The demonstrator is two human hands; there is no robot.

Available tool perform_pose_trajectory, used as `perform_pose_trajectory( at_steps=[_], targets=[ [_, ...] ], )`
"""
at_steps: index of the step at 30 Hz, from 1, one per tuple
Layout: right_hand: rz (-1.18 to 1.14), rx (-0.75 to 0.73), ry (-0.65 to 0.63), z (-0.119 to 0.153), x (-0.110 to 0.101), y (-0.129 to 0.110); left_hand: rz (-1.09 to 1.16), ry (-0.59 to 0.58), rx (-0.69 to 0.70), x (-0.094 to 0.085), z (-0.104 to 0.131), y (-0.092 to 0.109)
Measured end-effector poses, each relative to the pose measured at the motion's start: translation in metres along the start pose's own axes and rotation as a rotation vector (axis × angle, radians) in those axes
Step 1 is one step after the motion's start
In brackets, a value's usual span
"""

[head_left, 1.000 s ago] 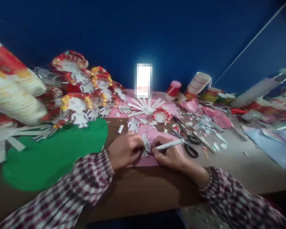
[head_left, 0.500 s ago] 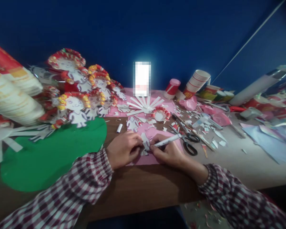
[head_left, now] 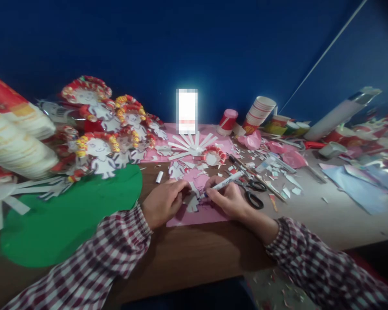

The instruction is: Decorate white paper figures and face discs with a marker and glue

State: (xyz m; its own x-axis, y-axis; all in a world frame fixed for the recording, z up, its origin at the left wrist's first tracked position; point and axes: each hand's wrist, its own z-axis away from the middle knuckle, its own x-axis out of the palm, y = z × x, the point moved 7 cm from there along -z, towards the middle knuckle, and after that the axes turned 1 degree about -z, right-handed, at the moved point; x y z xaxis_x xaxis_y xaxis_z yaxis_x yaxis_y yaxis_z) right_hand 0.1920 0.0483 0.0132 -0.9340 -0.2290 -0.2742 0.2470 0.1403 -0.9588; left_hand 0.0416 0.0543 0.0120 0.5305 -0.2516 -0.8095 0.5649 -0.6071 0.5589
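Observation:
A white marker (head_left: 228, 180) is pinched in my right hand (head_left: 228, 199), its tip down at a small white paper cutout (head_left: 192, 201). The cutout lies on pink paper (head_left: 181, 217) and has dark outlines. My left hand (head_left: 164, 201), fingers curled, rests at the cutout's left edge and seems to press or pinch it. A white pen cap (head_left: 159, 177) lies on the table behind my left hand. Black-handled scissors (head_left: 254, 199) lie just right of my right hand.
A green oval sheet (head_left: 67, 224) covers the left. Paper dolls (head_left: 103, 159) with red and yellow hair stand behind it. Stacked cups (head_left: 16, 146) lean at far left; more cups (head_left: 259, 113) stand at the back right. Paper scraps (head_left: 286, 192) and blue sheets (head_left: 355, 185) lie right.
My right hand has shifted the marker slightly, its tip now nearer the cutout's right side. The cutout looks turned a little. The whole view has shifted slightly.

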Motion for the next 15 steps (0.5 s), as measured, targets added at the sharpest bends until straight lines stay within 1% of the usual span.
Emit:
perform_pose_trajectory(
  at_steps=[3, 8, 12, 15],
  targets=[
    [0.046, -0.027, -0.026, 0.001, 0.006, -0.001, -0.023, -0.006, 0.027, -0.001, -0.001, 0.003],
    [0.112, -0.047, -0.08, 0.005, 0.014, 0.007, -0.006, -0.007, 0.107, -0.002, -0.002, 0.008],
    [0.173, -0.061, -0.123, 0.008, 0.017, 0.008, 0.005, 0.012, 0.143, -0.002, -0.001, 0.008],
    [0.196, -0.045, -0.126, 0.008, 0.017, 0.009, 0.001, 0.014, 0.169, 0.0, 0.0, 0.008]
  ],
)
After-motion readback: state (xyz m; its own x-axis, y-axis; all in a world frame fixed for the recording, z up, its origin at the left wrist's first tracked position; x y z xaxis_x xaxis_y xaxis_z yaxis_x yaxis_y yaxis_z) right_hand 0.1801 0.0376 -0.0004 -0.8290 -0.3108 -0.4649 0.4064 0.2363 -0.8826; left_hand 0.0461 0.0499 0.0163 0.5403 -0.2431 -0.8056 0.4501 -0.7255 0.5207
